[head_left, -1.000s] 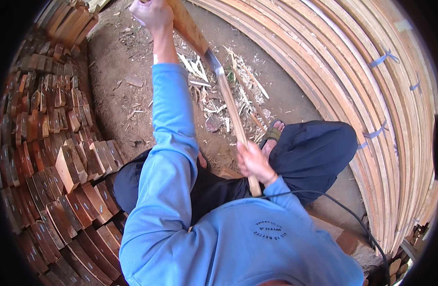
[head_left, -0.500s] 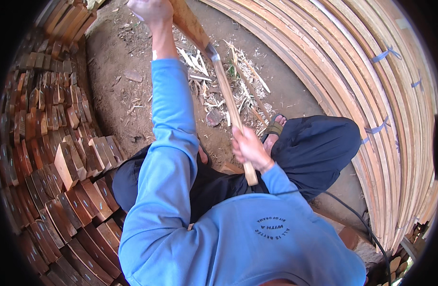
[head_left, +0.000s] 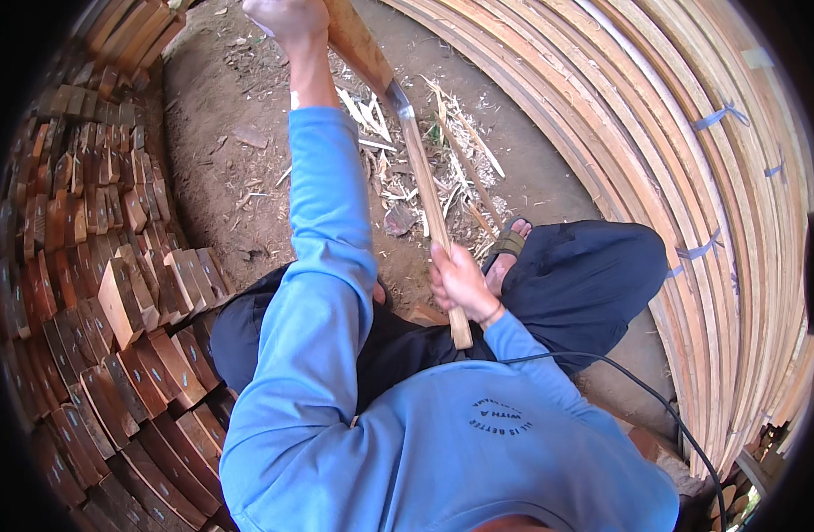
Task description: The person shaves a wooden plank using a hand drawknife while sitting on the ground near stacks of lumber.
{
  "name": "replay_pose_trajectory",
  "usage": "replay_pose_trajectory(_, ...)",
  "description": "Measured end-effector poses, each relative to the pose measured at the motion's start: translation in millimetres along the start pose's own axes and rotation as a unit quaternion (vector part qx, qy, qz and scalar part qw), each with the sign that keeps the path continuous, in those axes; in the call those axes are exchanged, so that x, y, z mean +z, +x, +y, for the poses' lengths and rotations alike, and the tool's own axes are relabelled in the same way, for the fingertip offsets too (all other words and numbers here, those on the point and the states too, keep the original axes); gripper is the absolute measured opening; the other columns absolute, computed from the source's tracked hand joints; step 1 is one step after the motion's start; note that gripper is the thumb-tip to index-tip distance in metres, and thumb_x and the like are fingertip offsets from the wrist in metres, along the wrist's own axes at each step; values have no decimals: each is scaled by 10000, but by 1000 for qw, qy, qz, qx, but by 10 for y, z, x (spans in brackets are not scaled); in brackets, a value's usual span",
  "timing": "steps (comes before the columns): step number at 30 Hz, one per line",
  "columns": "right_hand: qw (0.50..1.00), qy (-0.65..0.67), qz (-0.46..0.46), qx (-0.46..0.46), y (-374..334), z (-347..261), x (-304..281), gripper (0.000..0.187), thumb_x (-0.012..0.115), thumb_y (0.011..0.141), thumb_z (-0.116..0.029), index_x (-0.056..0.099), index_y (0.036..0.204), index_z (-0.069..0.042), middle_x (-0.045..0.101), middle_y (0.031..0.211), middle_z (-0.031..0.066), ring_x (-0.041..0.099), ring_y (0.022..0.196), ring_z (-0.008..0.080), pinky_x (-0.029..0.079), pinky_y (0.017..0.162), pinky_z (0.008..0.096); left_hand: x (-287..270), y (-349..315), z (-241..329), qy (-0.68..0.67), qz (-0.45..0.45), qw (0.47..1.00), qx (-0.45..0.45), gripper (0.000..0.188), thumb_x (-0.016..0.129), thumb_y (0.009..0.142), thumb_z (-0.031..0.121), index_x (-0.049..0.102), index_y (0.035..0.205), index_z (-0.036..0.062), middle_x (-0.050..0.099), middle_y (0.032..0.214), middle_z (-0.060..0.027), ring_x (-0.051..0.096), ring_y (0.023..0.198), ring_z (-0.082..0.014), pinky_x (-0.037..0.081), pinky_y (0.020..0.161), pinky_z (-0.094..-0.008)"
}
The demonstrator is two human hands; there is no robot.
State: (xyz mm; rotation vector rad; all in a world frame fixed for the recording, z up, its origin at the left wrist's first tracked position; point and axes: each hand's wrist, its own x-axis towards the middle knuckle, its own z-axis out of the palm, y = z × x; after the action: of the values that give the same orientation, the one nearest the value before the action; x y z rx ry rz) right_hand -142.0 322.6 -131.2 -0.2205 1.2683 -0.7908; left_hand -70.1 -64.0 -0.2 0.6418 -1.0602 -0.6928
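Note:
At the top edge my left hand (head_left: 292,19) is closed, its fingers partly cut off by the picture's edge. A wide brown wooden piece (head_left: 358,44) runs right beside it and leaves the view at the top. The lower end of that piece meets a shiny metal part (head_left: 399,99). From there a long, pale wooden stick (head_left: 419,160) slants down toward my lap. My right hand (head_left: 464,282) wraps around this stick near its lower end, which sticks out below the fist.
Wood shavings (head_left: 460,133) and splinters litter the dirt floor (head_left: 221,115). Stacked wooden blocks (head_left: 114,310) fill the left side. Long, tied wooden strips (head_left: 681,151) line the right. My bent leg (head_left: 593,284) and sandalled foot (head_left: 509,244) flank the stick. A black cable (head_left: 655,395) crosses at lower right.
Both hands keep nearly the same places, with the stick shifted only slightly down in the picture. A small pale splinter now shows on the ground beside my left sleeve.

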Motion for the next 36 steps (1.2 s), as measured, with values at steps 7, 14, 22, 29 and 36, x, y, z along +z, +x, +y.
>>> replay_pose_trajectory(7,1000,3,-12,-7,-292,91,66,279,433,1123,-339,404,937,-133,378,630,-25,362,412,74,281,334,262,-128,34,103,-38,-3,999,-6,320,794,896,220,707,1013,-65,679,766,-88,659,611,-187,554,576,-323)
replay_pose_trajectory(14,999,-9,-2,-33,-140,-46,135,305,438,1119,-364,402,930,-128,392,628,-26,386,433,85,331,358,263,-89,110,-22,-44,12,999,-3,307,790,899,210,716,1018,-62,686,752,-95,656,618,-178,539,588,-312)
replay_pose_trajectory(22,998,-35,-3,-61,261,-136,147,264,417,1125,-322,414,946,-128,395,616,-27,368,403,84,296,345,272,-29,53,34,-12,9,1000,-20,313,806,886,212,718,1003,-64,684,735,-91,653,609,-177,531,577,-312)
replay_pose_trajectory(29,999,-21,-17,-30,257,-80,33,325,423,1125,-344,404,884,-127,371,622,-35,354,423,77,297,356,268,9,-10,68,-25,-5,999,-25,311,808,885,216,713,992,-60,684,733,-97,650,597,-177,528,565,-317)
replay_pose_trajectory(36,1000,3,-13,-1,-264,14,50,305,417,1127,-335,399,900,-132,374,621,-28,357,422,87,292,358,268,-45,103,-28,-14,31,999,2,311,809,884,207,722,1007,-64,695,758,-96,656,617,-175,531,580,-318)
